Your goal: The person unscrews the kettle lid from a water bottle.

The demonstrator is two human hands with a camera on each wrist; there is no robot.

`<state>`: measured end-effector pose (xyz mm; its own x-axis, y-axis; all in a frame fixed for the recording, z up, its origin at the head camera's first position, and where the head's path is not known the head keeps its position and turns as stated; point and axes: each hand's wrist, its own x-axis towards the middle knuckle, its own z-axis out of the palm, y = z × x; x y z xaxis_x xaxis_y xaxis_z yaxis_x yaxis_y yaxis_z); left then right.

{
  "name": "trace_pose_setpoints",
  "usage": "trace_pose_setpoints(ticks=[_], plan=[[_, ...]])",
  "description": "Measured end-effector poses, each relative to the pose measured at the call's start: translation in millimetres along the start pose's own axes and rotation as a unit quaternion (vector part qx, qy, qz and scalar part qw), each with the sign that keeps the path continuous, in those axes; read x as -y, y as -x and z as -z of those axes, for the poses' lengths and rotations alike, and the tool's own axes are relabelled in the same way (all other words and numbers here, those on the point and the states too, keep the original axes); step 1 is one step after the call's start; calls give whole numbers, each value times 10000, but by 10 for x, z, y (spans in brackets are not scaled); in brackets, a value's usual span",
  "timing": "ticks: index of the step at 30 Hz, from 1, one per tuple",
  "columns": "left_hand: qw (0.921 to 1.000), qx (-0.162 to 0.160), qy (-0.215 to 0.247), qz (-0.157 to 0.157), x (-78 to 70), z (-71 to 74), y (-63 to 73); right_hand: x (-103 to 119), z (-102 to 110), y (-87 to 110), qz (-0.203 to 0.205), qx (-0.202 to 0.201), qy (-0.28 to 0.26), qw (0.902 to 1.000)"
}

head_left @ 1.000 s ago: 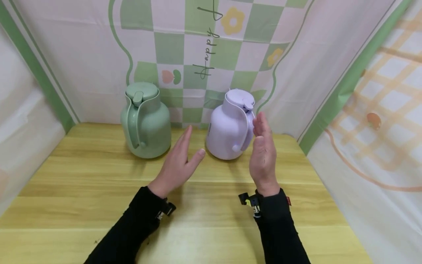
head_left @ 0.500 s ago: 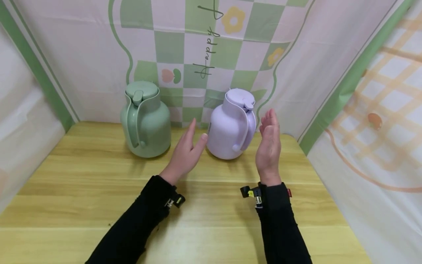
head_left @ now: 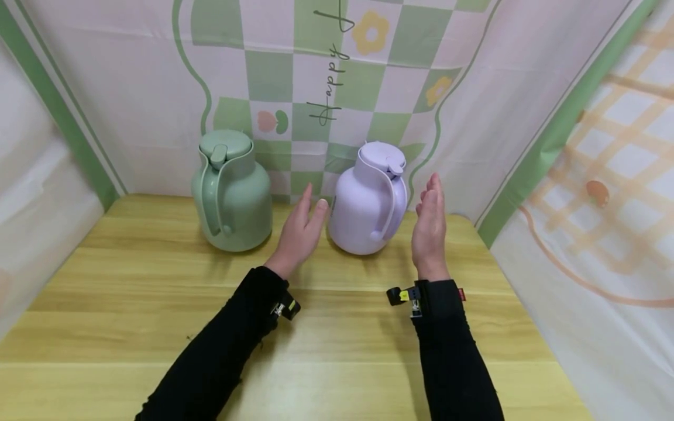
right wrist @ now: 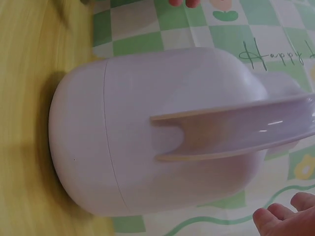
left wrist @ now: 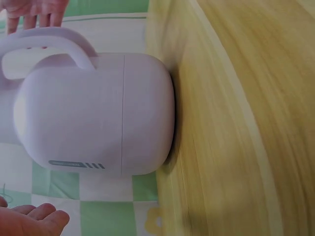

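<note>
Two jugs on one table (head_left: 131, 304) — one green (head_left: 232, 190), one lilac (head_left: 368, 199). Two hands — left (head_left: 301, 231) and right (head_left: 430, 228) — each in a black sleeve.

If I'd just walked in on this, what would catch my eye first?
Two plump jugs at the back of the yellow wooden table: a green jug on the left and a lilac jug on the right, both upright with lids on. The left hand and right hand, fingers straight, flank the lilac jug without gripping it. Behind hangs a green-checked cloth reading "Happy".
</note>
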<state>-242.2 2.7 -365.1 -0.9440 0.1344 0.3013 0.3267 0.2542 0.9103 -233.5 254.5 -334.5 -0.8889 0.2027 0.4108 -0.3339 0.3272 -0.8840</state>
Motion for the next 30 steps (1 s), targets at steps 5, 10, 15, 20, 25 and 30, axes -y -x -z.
trace_pose_setpoints(ticks=[5, 10, 15, 20, 25, 30], plan=[[9996, 5, 95, 281, -8, 5, -81, -9, -9, -97, -192, 97, -13, 9998], [9990, 16, 147, 423, -25, -22, -170, -38, -25, -207, -520, 221, 69, 9984], [9995, 85, -16, 303, -13, -78, -289, -83, -28, -303, -771, 323, 99, 9965], [9991, 206, -9, 377, -1, -114, -367, -119, -38, -377, -1031, 448, 20, 9937], [9976, 237, 150, 628, 20, -131, -433, -148, -64, -441, -1372, 543, -230, 9888], [9954, 245, 443, 814, 36, -191, -477, -220, -101, -493, -1712, 633, -519, 9818]])
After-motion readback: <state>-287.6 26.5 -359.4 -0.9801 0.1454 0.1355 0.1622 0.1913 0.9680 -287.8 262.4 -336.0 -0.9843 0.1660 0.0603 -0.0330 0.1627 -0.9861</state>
